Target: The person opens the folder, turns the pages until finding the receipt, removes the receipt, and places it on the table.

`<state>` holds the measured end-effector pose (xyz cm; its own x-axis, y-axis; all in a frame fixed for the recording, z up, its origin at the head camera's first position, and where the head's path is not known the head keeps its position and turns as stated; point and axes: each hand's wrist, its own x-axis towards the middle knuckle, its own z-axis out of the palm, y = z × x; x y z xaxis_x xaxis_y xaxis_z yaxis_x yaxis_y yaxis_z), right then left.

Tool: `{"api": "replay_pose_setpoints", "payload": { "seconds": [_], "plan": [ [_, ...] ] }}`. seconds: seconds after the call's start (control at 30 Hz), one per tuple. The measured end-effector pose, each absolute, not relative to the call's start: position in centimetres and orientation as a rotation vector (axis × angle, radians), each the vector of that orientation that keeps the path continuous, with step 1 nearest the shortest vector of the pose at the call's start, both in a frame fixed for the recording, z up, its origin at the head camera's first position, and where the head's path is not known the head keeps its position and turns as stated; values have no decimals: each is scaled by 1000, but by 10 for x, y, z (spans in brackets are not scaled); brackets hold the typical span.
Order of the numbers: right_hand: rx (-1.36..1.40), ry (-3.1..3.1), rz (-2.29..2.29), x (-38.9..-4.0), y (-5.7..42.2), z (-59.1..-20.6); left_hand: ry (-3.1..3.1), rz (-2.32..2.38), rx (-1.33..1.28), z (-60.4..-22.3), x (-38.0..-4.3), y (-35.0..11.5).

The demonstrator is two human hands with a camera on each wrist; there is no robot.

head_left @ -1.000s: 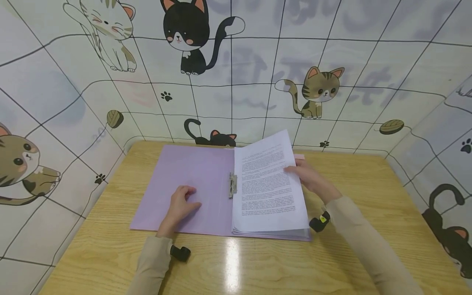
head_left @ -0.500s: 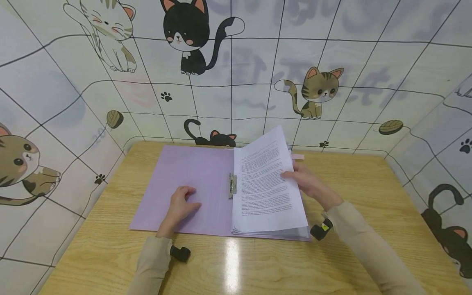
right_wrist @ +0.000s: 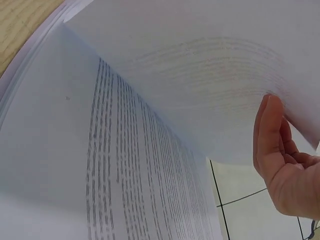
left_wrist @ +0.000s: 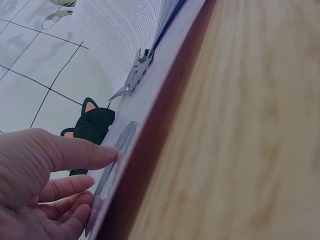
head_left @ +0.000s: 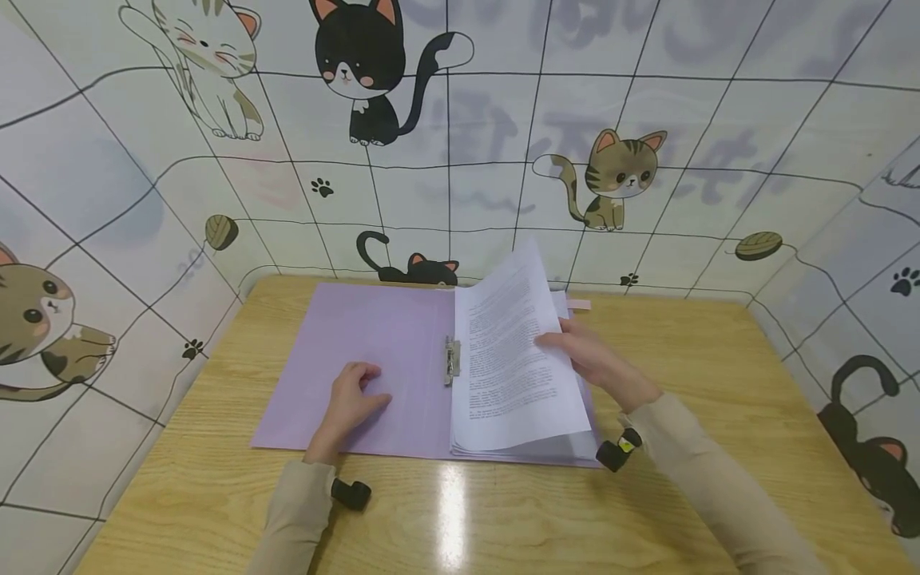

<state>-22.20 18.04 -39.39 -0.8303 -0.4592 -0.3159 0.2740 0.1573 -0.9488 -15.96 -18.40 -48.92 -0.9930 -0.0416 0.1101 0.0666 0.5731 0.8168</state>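
A purple folder [head_left: 413,335] lies opened flat on the table, with a metal clip [head_left: 451,359] at its spine. On its right side is a stack of printed sheets. My right hand [head_left: 592,359] pinches the outer edge of the top sheet [head_left: 506,359], which is lifted and curves toward the spine. In the right wrist view the fingers [right_wrist: 270,135] lie behind that raised sheet, above another printed page [right_wrist: 135,165]. My left hand [head_left: 355,399] rests on the bare left cover, fingers loosely bent and holding nothing.
A pink tab [head_left: 579,304] sticks out at the stack's upper right. The wooden table [head_left: 402,519] meets a wall [head_left: 496,200] printed with cats and grid lines just behind the folder. Each wrist carries a small black camera [head_left: 350,494].
My right hand has moved left, drawing the top sheet's outer edge toward the spine and exposing more of the page beneath. The left hand has stayed in place.
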Motion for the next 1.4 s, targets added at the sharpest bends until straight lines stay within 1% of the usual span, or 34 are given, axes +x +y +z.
{"api": "replay_pose_setpoints", "payload": {
  "seconds": [0.2,0.5,0.63,0.8,1.03,1.2,1.4],
  "plan": [
    [-138,1836,-1772,-221,168,-389,-2581,-1369,-121,-496,-159,-186],
    [-129,1771,-1842,-223,148,-380,-2633,-1461,33,-488,-160,-186],
    [-95,1731,-1876,-223,138,-377,-2574,-1555,44,-487,-161,-188],
    [-123,1736,-1895,-225,127,-374,-2533,-1618,-2,-483,-158,-189],
    [-151,1704,-1908,-227,111,-375,-2523,-1639,-98,-467,-151,-184],
    [-172,1708,-1909,-229,100,-376,-2509,-1646,-163,-448,-141,-175],
    [-219,1719,-1921,-228,88,-374,-2437,-1647,-332,-425,-126,-161]
  ]
}}
